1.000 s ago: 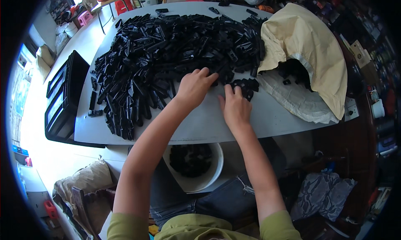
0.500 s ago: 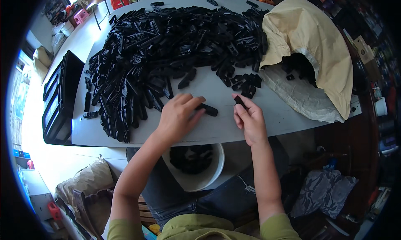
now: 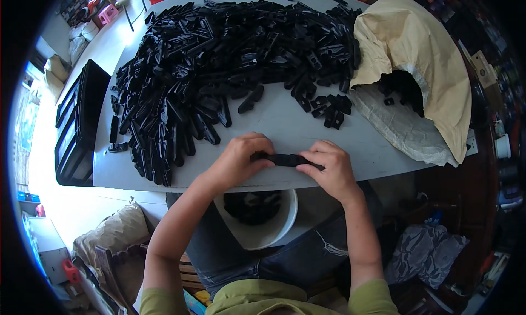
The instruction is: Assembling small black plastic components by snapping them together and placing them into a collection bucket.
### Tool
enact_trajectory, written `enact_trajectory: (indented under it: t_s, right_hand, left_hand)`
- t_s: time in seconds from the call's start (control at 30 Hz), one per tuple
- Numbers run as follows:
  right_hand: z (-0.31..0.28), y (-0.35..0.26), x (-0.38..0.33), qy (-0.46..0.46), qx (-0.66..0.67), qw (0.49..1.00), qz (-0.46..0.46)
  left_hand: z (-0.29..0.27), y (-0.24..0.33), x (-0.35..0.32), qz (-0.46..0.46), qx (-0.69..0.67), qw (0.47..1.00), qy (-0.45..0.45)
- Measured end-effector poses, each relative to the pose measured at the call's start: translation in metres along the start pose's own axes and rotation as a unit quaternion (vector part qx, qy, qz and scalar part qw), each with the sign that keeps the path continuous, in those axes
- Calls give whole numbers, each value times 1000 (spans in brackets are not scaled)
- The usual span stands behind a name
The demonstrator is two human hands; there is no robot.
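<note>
Part (image 3: 287,160), black and long, sits in the head view between the left hand (image 3: 241,157) and the right hand (image 3: 332,164), near the worktop (image 3: 274,120) edge. Its long axis runs left to right, right end slightly closer to the body. Each hand pinches one end, so neither is nearer. The pile (image 3: 219,57) lies beyond, mostly forward and left.

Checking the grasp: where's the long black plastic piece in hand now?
Head view, slightly right of centre: the long black plastic piece is held between the left hand and right hand, by the light grey table's near edge.
</note>
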State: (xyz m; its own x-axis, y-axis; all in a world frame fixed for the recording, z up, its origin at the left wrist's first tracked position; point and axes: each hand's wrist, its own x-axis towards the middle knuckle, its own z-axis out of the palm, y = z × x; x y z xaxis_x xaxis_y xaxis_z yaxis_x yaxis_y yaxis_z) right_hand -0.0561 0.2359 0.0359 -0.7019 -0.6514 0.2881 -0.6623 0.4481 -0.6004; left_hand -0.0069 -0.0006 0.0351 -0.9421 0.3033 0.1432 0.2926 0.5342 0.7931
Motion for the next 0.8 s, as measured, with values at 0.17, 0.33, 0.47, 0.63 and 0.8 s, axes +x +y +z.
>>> enact_trajectory:
  t_s: [0.17, 0.33, 0.47, 0.63, 0.8]
  right_hand:
    - [15, 7, 5, 21, 47, 998, -36]
    - [21, 2, 6, -2, 11, 997, -71]
    - [1, 11, 1, 153, -33, 984, 90]
    - [-4, 33, 17, 211, -191, 940, 189]
    - [-3, 43, 6, 152, -147, 959, 187]
  left_hand:
    - [4, -3, 6, 19, -22, 1000, -6]
    - [-6, -2, 2, 32, -7, 999, -16]
    - [-16, 4, 17, 41, 258, 963, 59]
    - [-21, -8, 58, -56, 421, 891, 160]
    - [-15, 2, 56, -90, 234, 959, 132]
